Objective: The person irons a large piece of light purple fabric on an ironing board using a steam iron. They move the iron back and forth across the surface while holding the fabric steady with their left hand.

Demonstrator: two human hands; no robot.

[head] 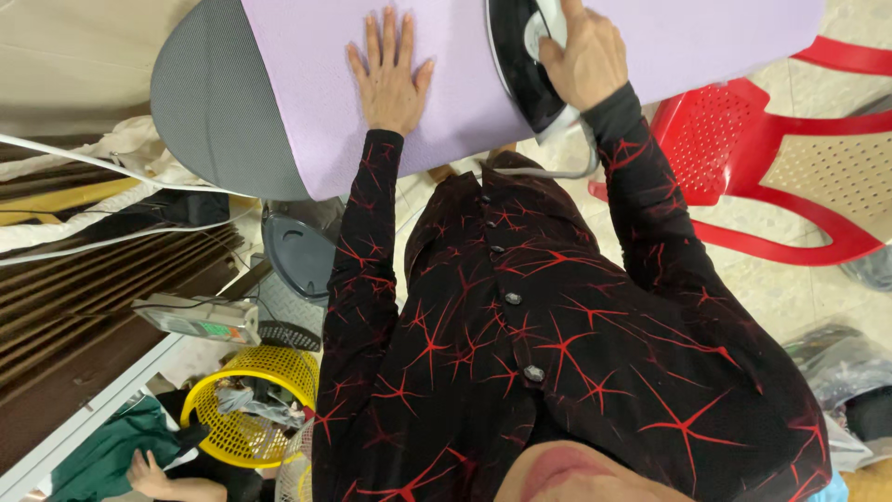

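- While the left hand (390, 79) lies flat and open, fingers spread, palm down on the lilac cloth (446, 102), it grasps nothing; the cloth is smooth, matte and finely woven, stretched over the ironing board (209, 102)
- Where the cloth stops, the board's rounded nose shows a grey mesh-textured cover, curved like a half oval
- The right hand (587, 58) is closed around the handle of the iron (525, 70); the iron has a glossy black body with pale trim, tapering shape, and rests on the lilac cloth just beside the left hand
- A pale cord (557, 170) loops from the iron's rear over the board's near edge
- Both sleeves are dark fabric with red crack-like lines; 4 round buttons run down the shirt front
- A red plastic chair (743, 158) with perforated seat stands at right; a yellow lattice basket (251, 404) sits low at left
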